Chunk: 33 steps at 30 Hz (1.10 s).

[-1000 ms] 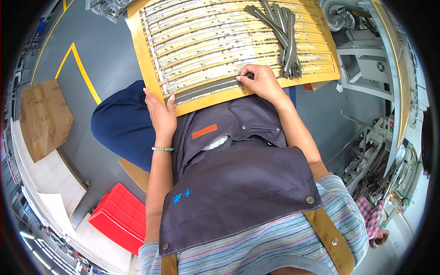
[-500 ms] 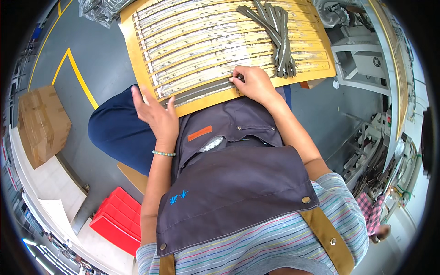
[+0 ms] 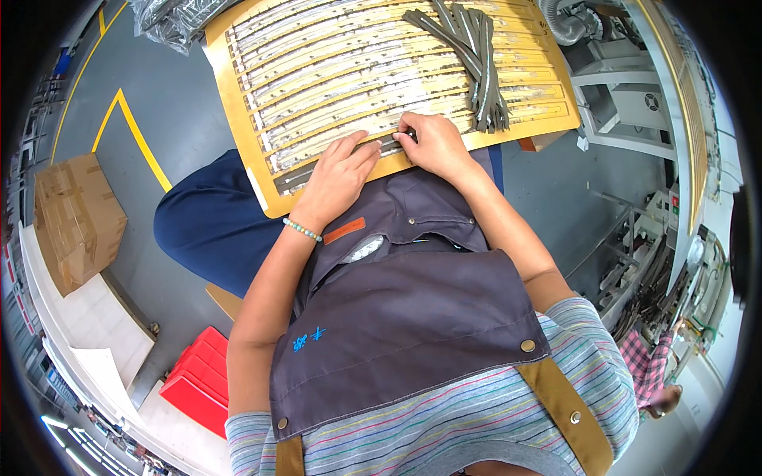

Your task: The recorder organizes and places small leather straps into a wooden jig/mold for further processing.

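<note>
A yellow board (image 3: 239,105) with rows of long narrow slots lies across my lap. In its nearest row is a dark grey zipper-like strip (image 3: 292,181), running lengthwise along the board's near edge. My left hand (image 3: 341,176) rests on this strip with fingers stretched out, covering its middle. Farther right, my right hand (image 3: 436,147) pinches the strip's right end between thumb and forefinger; a small dark bit shows at the fingertips. Beyond the right hand, a loose bundle of similar grey strips (image 3: 486,75) with pale centre lines lies on the board.
Clear plastic wrapping (image 3: 171,20) sits at the board's far left corner. On the left are a cardboard box (image 3: 75,218) and a red bin (image 3: 198,381). White shelving (image 3: 627,79) stands to the right. Another person in a checked shirt (image 3: 643,365) is at the lower right.
My left hand has moved right from the strip's left end to its middle and now lies on it. My right hand keeps its pinch in nearly the same place.
</note>
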Each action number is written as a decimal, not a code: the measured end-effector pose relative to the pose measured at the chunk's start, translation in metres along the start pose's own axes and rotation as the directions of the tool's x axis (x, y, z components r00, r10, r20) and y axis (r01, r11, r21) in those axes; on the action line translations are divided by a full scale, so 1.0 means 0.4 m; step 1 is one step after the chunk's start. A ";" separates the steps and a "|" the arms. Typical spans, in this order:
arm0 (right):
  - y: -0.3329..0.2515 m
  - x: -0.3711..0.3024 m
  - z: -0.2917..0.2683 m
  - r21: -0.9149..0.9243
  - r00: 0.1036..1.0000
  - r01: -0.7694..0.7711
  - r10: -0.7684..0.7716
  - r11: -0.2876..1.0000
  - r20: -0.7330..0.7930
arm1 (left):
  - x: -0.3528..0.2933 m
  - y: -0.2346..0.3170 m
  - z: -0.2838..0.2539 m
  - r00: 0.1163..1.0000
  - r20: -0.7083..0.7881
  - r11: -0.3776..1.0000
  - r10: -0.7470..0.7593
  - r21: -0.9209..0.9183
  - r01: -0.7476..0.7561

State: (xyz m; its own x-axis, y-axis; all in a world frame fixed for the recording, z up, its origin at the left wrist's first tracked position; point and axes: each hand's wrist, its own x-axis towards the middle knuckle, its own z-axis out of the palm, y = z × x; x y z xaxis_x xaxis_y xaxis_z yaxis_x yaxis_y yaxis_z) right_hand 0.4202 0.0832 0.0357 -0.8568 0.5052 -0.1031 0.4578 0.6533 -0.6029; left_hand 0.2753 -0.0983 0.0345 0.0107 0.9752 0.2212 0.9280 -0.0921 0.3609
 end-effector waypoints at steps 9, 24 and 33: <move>0.014 0.000 -0.057 -0.164 0.947 0.069 -0.116 0.984 -0.298 | 0.015 0.004 0.025 1.000 0.014 0.998 0.000 -0.057 0.001; 0.154 -0.131 -0.196 0.032 0.867 -0.216 0.207 0.976 -0.454 | 0.113 0.029 0.081 0.988 0.101 0.991 0.121 0.050 -0.126; 0.152 -0.081 -0.242 -0.083 0.862 -0.236 0.169 0.968 -0.478 | 0.114 0.055 0.085 0.959 0.207 0.960 0.192 0.165 -0.228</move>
State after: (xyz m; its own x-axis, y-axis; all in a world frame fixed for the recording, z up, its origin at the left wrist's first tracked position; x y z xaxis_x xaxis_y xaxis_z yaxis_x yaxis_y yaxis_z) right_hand 0.4987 0.1610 0.0791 -0.5477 0.8154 0.1877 0.6648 0.5603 -0.4940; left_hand 0.3089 -0.0492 0.0217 0.2658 0.9594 0.0945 0.9495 -0.2774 0.1463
